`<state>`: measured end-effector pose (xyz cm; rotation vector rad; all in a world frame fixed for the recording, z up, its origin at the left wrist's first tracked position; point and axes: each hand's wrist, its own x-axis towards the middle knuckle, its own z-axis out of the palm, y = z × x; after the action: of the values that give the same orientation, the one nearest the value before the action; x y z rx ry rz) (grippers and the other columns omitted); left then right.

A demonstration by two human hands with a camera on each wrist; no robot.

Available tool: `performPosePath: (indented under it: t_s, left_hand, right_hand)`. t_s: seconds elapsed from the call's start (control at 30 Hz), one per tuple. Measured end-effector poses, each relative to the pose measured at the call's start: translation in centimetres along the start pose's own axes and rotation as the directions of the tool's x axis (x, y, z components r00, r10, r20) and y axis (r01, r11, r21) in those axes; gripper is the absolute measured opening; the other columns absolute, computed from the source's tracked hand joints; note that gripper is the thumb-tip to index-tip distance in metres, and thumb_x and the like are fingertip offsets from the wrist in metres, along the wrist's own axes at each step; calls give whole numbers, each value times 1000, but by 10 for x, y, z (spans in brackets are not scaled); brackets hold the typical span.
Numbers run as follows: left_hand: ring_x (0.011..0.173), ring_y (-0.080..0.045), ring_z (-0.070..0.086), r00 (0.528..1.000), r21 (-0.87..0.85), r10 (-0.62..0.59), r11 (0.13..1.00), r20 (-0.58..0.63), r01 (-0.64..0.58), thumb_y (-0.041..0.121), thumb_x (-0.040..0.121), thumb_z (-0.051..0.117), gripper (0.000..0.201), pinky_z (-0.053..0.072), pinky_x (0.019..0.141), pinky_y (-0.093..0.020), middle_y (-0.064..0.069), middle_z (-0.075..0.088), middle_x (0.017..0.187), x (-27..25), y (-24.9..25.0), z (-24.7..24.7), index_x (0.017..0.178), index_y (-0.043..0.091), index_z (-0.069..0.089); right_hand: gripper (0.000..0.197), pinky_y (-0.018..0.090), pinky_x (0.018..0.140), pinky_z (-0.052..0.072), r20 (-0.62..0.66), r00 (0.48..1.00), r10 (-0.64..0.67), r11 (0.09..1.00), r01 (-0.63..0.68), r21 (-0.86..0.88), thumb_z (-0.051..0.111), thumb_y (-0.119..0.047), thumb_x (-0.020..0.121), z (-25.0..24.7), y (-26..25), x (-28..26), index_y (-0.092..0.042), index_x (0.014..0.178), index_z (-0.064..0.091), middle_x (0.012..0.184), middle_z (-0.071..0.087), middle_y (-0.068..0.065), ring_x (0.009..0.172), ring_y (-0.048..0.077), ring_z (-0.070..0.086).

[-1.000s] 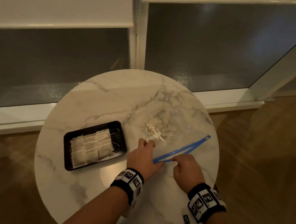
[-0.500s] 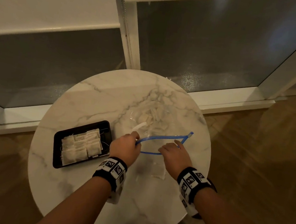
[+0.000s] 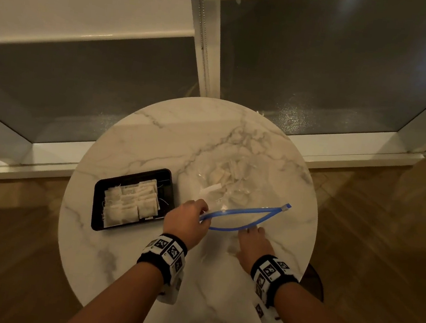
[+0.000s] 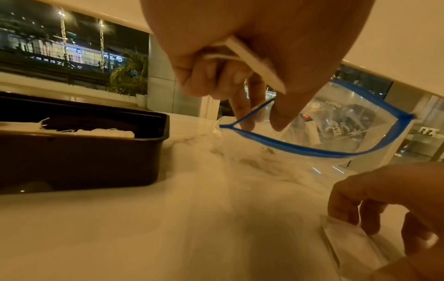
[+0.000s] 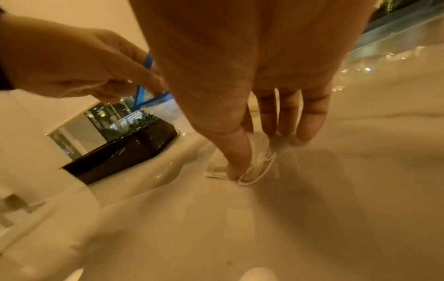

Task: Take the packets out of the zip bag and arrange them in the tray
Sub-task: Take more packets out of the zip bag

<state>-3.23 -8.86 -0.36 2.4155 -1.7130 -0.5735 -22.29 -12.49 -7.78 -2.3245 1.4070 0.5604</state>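
A clear zip bag (image 3: 245,192) with a blue rim lies mouth open on the round marble table (image 3: 155,137), with several white packets (image 3: 229,174) inside. My left hand (image 3: 191,218) is at the left end of the rim. It holds a flat white packet (image 4: 252,62) in its curled fingers, with two fingertips at the rim. My right hand (image 3: 253,239) is in front of the bag (image 4: 336,133), pinching a stringed packet (image 5: 259,157) that lies on the table. The black tray (image 3: 96,213) on the left holds several packets (image 3: 130,202) in rows.
The tray (image 4: 72,157) stands close to the left of my left hand. A window frame and sill (image 3: 342,156) run behind the table. A wooden floor (image 3: 386,238) surrounds it. The near part of the tabletop is bare marble.
The bag's mouth has gone from nearly shut to wide open. My left hand now holds a packet. My right hand has left the lower rim and dropped onto a packet on the table.
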Motion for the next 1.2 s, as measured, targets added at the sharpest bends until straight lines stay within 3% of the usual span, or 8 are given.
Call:
performPosePath:
  t_s: [0.1,0.23,0.4,0.57,0.7,0.8,1.03,1.2]
  left_hand:
    - [87,-9,62,1000,-67,15,998,26,-13,52,88,58,33,55,73,-30,13,62,108,-13,-11,4,115,33,58]
    - [91,-6,60,999,-183,-40,982,6,40,60,84,59,48,52,72,-26,17,54,113,-36,-31,2,125,38,49]
    - [76,0,53,983,-171,-185,968,21,185,56,91,53,30,45,67,-22,18,57,111,-65,-82,-2,115,38,56]
    - [84,-10,64,976,-60,-217,975,-16,216,53,94,49,34,52,69,-28,13,55,122,-70,-141,-13,118,32,60]
    - [87,-19,66,983,70,-186,980,13,184,48,95,45,37,54,67,-33,5,50,126,-53,-170,-29,123,27,56]
    - [86,-21,65,981,111,-183,978,62,175,49,95,42,38,54,68,-34,3,50,124,-40,-181,-37,122,27,56]
    - [90,-25,65,967,114,-199,977,159,183,57,95,32,46,56,75,-39,-2,56,112,-25,-197,-33,116,27,60]
    - [99,-27,63,968,120,-179,980,177,160,62,95,29,55,51,75,-36,-4,54,123,-27,-207,-27,124,24,56]
  right_hand:
    - [50,40,95,51,13,999,43,998,-43,54,66,-32,86,1,-3,5,-16,131,51,134,48,10,121,29,45]
    - [11,31,82,51,100,993,-55,973,30,230,59,-29,91,-11,-10,1,-20,96,58,105,65,6,100,25,63]
    - [15,22,79,42,220,929,-298,912,209,353,59,-24,93,-35,-54,-20,-17,104,68,108,68,4,102,21,63]
    - [16,20,68,40,73,918,-389,795,295,530,52,-19,96,-74,-118,-18,-25,87,64,83,56,-11,84,12,57]
    - [14,22,72,45,-138,935,-328,712,341,614,58,-14,91,-97,-170,9,-18,100,69,91,63,-5,83,10,58]
    - [16,22,71,45,-166,953,-254,754,302,583,61,-14,89,-101,-199,40,-20,103,67,93,67,-1,83,13,60]
    - [33,33,82,53,9,968,-250,937,239,256,62,-6,85,-89,-233,94,-19,115,61,110,64,9,95,26,62]
    - [30,33,84,53,70,972,-226,966,215,141,55,-9,89,-76,-242,109,-17,118,60,112,62,13,95,28,62]
